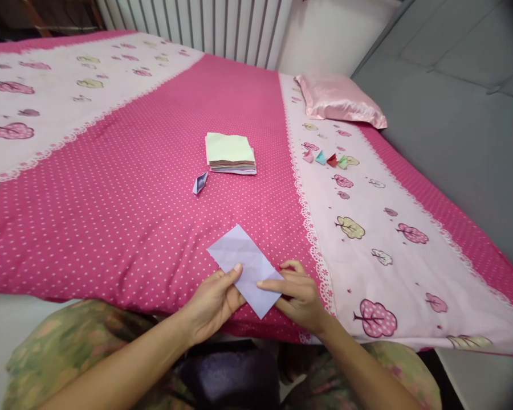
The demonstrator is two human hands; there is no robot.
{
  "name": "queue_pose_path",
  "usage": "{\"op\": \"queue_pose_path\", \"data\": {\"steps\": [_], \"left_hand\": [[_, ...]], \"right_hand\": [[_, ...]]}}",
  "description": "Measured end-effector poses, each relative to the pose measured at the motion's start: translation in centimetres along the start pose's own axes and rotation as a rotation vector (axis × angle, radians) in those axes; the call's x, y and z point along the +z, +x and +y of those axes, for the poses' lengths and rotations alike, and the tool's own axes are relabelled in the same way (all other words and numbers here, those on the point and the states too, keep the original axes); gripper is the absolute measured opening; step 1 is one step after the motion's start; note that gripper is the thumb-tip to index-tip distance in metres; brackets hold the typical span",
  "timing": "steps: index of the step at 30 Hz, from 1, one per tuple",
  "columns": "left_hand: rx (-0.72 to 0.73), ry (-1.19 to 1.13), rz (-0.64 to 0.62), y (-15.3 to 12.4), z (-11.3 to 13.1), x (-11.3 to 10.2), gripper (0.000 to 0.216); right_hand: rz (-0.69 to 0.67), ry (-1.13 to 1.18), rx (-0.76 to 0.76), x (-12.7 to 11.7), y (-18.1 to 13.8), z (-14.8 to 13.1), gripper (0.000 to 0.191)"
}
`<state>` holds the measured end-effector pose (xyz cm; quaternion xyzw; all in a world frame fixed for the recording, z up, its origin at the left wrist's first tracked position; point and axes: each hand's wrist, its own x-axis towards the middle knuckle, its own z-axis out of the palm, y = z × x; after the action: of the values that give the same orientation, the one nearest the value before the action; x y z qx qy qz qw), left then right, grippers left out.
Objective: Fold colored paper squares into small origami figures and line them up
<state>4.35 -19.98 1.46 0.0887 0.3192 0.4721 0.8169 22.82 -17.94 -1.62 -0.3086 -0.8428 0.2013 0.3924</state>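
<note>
A pale lilac sheet of paper (244, 263), folded into a long rectangle, lies at the near edge of the bed. My left hand (214, 302) pinches its near left edge, thumb on top. At the paper's near right end my right hand (297, 293) grips it, with the index finger pressed flat across it. A stack of coloured paper squares (229, 152) with a pale yellow sheet on top sits farther up the bed. Just left of that stack lies a small folded lilac paper boat (200, 183).
Several small folded paper boats (325, 159) in pink, teal, red and green stand in a row on the light band of the pink dotted bedspread (132, 188). A pink satin pillow (340, 99) lies at the far right. A grey padded headboard (453, 125) runs along the right.
</note>
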Motion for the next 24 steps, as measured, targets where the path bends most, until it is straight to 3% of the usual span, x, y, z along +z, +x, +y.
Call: {"op": "queue_pose_path", "data": {"steps": [9,14,24], "left_hand": [[-0.011,-0.015,-0.084,0.0,-0.1,0.0,0.026],[-0.043,-0.016,-0.124,0.0,-0.4,-0.2,0.026],[-0.014,0.052,-0.137,0.1,-1.1,-0.5,0.026]], "right_hand": [[0.067,0.273,0.286,-0.3,-0.1,-0.5,0.017],[0.232,0.287,0.445,-0.3,0.3,-1.0,0.004],[0.322,0.352,0.712,0.8,-0.1,-1.5,0.02]]}}
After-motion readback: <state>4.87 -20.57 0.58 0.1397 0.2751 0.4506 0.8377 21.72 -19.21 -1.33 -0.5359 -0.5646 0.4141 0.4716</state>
